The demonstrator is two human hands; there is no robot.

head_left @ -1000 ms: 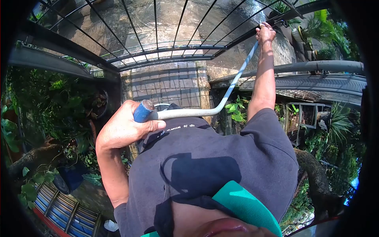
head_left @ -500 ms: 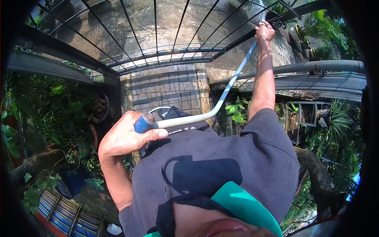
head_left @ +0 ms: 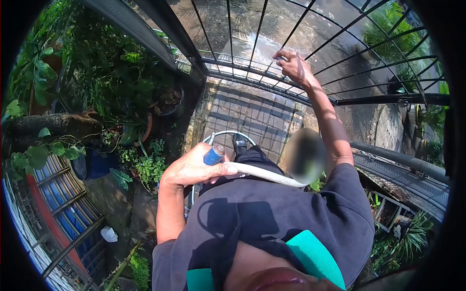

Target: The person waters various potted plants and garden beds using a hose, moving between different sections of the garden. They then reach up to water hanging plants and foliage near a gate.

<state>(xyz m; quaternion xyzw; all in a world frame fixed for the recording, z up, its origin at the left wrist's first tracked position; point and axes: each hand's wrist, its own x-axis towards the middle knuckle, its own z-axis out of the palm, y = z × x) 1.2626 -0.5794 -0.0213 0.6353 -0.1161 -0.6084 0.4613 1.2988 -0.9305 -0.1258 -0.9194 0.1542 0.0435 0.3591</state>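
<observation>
My left hand [head_left: 191, 169] is closed around the blue-capped end [head_left: 213, 155] of a white hose [head_left: 264, 174], held in front of my dark shirt. From there the hose curves right and passes behind a blurred patch. With the arm stretched out, my right hand [head_left: 293, 65] reaches up to the black metal railing [head_left: 242, 70] and grips what looks like the hose's far end, between the bars. Only a small pale piece shows at its fingers.
Wet concrete lies beyond the railing. Grey paving [head_left: 247, 114] is far below my feet. Dense potted plants [head_left: 111, 72] fill the left side, with a blue slatted frame [head_left: 63, 203] at lower left. A thick black pipe [head_left: 398, 157] runs along the right.
The view has swung to the left. My right hand moved left along the railing with the hose end. My left hand kept its grip on the blue end.
</observation>
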